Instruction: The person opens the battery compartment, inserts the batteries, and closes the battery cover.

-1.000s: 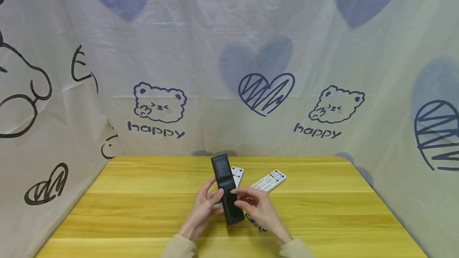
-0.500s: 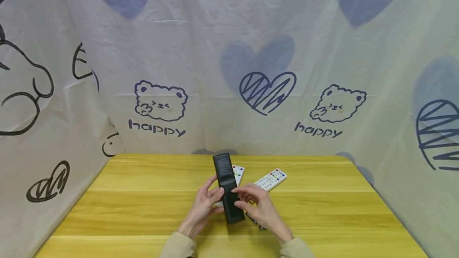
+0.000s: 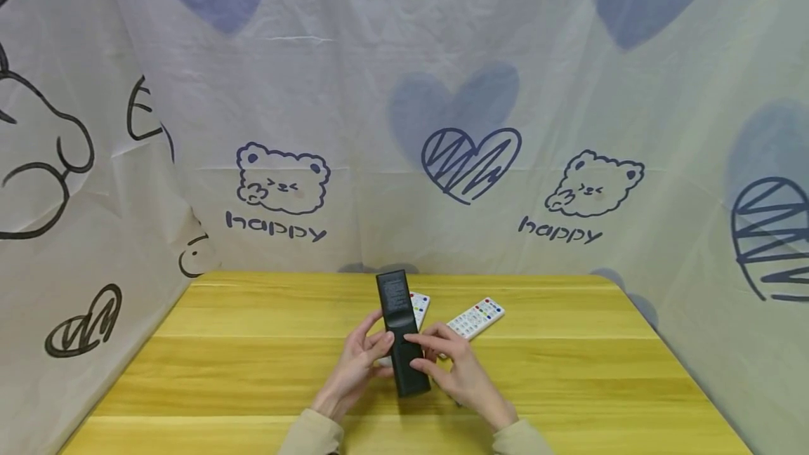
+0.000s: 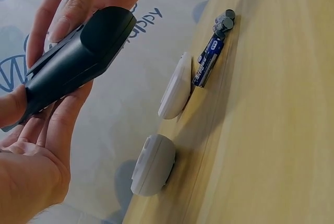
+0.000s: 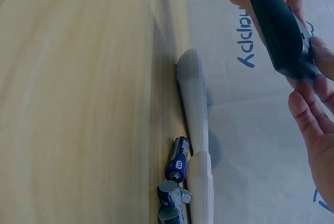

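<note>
A black remote control is held up over the table, its back facing the head camera. My left hand grips it along its left side, thumb on the back and fingers beneath. My right hand is at the lower half, index fingertip and thumb on the battery cover area. In the right wrist view the right hand's other fingers curl in under the remote's edge. The lower back looks like one even black surface. Several blue and silver batteries lie on the table below, mostly hidden behind the right hand in the head view.
Two white remotes lie on the wooden table: one right of the hands, the other partly behind the black remote. A white cloth with printed bears and hearts hangs behind the table's back edge.
My right hand's index and thumb have shifted slightly left on the remote's back. The darker recessed patch on its lower half no longer shows. My left hand keeps its grip.
</note>
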The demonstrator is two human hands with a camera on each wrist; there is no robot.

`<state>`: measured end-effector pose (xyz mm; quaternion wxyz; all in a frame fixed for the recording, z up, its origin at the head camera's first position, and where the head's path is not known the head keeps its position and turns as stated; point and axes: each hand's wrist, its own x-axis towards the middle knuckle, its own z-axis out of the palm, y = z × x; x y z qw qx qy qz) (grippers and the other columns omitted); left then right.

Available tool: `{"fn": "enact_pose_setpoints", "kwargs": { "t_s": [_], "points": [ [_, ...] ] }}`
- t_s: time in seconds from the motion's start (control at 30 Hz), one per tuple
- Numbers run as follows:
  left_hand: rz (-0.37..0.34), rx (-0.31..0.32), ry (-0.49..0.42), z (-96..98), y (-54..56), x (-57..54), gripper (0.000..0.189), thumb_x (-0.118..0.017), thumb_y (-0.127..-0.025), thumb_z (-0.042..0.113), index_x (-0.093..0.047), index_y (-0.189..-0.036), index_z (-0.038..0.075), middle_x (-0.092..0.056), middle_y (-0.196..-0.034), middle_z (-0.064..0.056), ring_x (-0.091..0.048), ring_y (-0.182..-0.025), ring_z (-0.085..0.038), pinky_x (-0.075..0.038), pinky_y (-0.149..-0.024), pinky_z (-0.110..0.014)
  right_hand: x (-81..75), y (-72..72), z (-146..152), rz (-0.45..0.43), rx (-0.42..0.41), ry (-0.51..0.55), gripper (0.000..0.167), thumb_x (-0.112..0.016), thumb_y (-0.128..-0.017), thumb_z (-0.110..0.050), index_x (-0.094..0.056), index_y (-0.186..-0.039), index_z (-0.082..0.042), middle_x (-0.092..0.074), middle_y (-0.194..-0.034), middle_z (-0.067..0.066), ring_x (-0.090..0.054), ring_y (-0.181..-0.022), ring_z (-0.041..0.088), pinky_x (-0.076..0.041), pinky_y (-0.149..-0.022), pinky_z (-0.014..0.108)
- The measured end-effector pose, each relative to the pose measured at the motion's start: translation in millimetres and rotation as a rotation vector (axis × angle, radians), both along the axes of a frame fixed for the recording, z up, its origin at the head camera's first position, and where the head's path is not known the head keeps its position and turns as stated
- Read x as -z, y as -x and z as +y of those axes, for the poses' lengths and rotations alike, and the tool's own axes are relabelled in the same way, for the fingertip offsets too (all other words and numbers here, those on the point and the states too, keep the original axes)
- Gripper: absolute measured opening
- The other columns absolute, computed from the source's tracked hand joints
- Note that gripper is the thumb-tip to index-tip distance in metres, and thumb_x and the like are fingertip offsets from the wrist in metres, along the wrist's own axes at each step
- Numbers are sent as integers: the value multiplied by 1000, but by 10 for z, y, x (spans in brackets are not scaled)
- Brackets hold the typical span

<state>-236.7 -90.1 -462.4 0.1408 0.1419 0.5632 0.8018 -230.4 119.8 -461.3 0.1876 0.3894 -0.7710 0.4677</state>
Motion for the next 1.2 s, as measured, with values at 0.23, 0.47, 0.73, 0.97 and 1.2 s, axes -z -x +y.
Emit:
{"fn": "enact_pose_setpoints", "kwargs": {
  "t_s": [0.23,0.47,0.73,0.97,1.2],
  "points": [
    [12,9,1,-7,-3,-8,68,-55,-104,18,-16,-159,4,-74,-109,10,-72,-94,-7,-64,-73,-25,13,22,14,202,12,-67,36,-79,-83,-5,-73,-119,-4,-56,-94,4,-54,-76,12,-48,-66,11],
    [25,20,7,-20,-4,13,67,-55,-104,19,-18,-158,4,-74,-111,8,-72,-95,-9,-64,-73,-29,10,31,18,367,70,-164,32,-69,-94,-24,-74,-121,-7,-55,-91,-1,-51,-76,5,-43,-67,5],
    [34,16,2,-21,3,12,68,-55,-104,20,-17,-158,3,-74,-110,9,-72,-94,-9,-65,-72,-30,13,6,-1,345,127,-198,31,-74,-90,-15,-74,-121,-9,-56,-90,-2,-50,-75,3,-42,-65,5],
    [12,3,10,-7,1,11,65,-55,-104,17,-19,-157,2,-74,-109,7,-71,-92,-9,-65,-71,-30,26,-10,-21,330,172,-216,35,-79,-85,-8,-75,-119,-9,-57,-89,-2,-51,-73,5,-43,-64,6],
    [-21,20,-7,7,5,15,64,-54,-104,17,-20,-157,4,-74,-109,8,-72,-93,-10,-65,-71,-30,-8,-46,-17,126,103,-102,30,-75,-89,-8,-74,-118,-7,-57,-88,-1,-52,-72,8,-52,-58,20]
  ]
}}
